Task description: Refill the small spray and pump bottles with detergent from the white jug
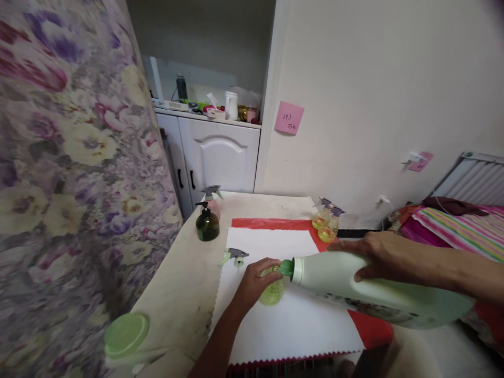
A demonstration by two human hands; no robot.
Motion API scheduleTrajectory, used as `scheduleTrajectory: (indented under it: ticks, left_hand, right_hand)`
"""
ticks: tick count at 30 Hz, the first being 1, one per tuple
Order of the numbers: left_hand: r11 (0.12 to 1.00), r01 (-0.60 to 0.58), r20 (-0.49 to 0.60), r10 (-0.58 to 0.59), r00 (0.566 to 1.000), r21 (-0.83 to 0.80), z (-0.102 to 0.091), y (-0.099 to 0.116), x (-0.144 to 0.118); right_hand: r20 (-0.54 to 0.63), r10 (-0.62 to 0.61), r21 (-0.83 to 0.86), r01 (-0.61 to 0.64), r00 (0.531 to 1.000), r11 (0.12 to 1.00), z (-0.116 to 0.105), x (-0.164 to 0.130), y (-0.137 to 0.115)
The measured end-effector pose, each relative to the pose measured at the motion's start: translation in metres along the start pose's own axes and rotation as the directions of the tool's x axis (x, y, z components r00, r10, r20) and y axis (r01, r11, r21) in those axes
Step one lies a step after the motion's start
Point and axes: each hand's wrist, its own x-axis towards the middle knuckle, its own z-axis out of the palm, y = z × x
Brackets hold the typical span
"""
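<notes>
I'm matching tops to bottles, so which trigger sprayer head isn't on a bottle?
The gray-and-green trigger sprayer head lying across the white sheet's left edge, near your left hand. The others top the pink bottle and two yellowish bottles.

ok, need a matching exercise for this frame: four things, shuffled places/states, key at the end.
Things
1. jug
2. small yellow-green bottle
3. pump bottle
4. loose spray head

Places/states
A. lying at the white sheet's left edge
B. dark green, upright toward the table's back left
C. held tilted by the right hand
D. held by the left hand

Pairs: 1-C, 2-D, 3-B, 4-A
</notes>
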Motion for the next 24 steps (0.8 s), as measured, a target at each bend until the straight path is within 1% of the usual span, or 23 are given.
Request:
scheduleTrajectory:
  ticks: [5,12,20,24]
  left_hand:
    - [1.000,0.004,0.002,-0.004,1.000,0.012,0.0009,0.0026,-0.0013]
    - [1.000,-0.001,-0.001,0.001,1.000,0.018,0.0008,0.0030,-0.0004]
    - [1.000,-0.014,0.014,0.014,1.000,0.018,0.0006,0.0013,-0.0001]
    - [1.000,-0.016,-0.002,0.016,1.000,0.027,0.0003,-0.0022,0.0000]
  right_hand:
    - [0.007,0.013,-0.016,-0.013,1.000,1.000,-0.0004,0.0006,-0.0006]
    - [0.071,0.028,-0.035,-0.026,0.997,0.999,-0.0058,0.0011,-0.0067]
    - [0.046,0.031,0.008,-0.031,0.998,0.999,-0.0058,0.0015,-0.0077]
    - [0.039,0.022,0.028,-0.023,0.999,0.999,-0.0052,0.0014,-0.0074]
